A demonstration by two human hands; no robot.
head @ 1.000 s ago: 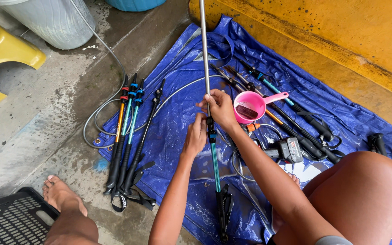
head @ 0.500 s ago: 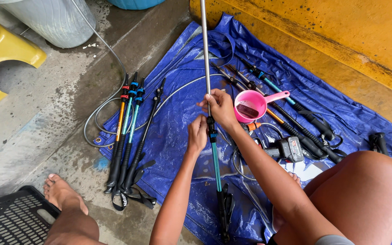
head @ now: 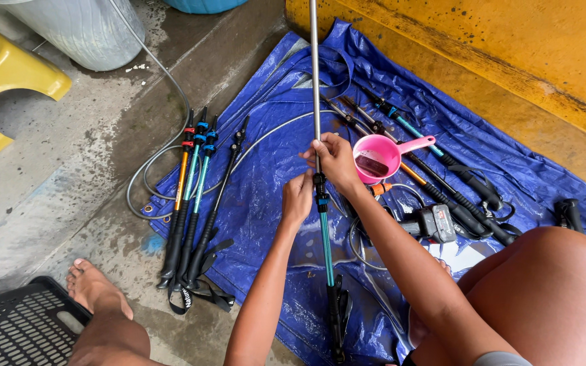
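Note:
I hold a trekking pole [head: 325, 234] upright over a blue tarp [head: 272, 163]. Its silver upper section [head: 315, 68] runs up out of view, and the teal lower section ends in a black grip near my legs. My right hand [head: 336, 161] is closed around the silver tube just above the black and blue lock. My left hand [head: 298, 198] grips the pole at that lock, just below and left of the right hand.
Several folded poles [head: 191, 196] lie on the tarp's left edge, more poles [head: 435, 183] at right. A pink scoop [head: 382, 156], a cordless drill [head: 432, 222], a grey hose [head: 150, 169], a yellow stool [head: 5, 81], a grey bin [head: 76, 30] and a black crate [head: 22, 325] surround me.
The view and pole have shifted slightly right. My left hand has closed in on the lock below my right hand. Nothing was let go.

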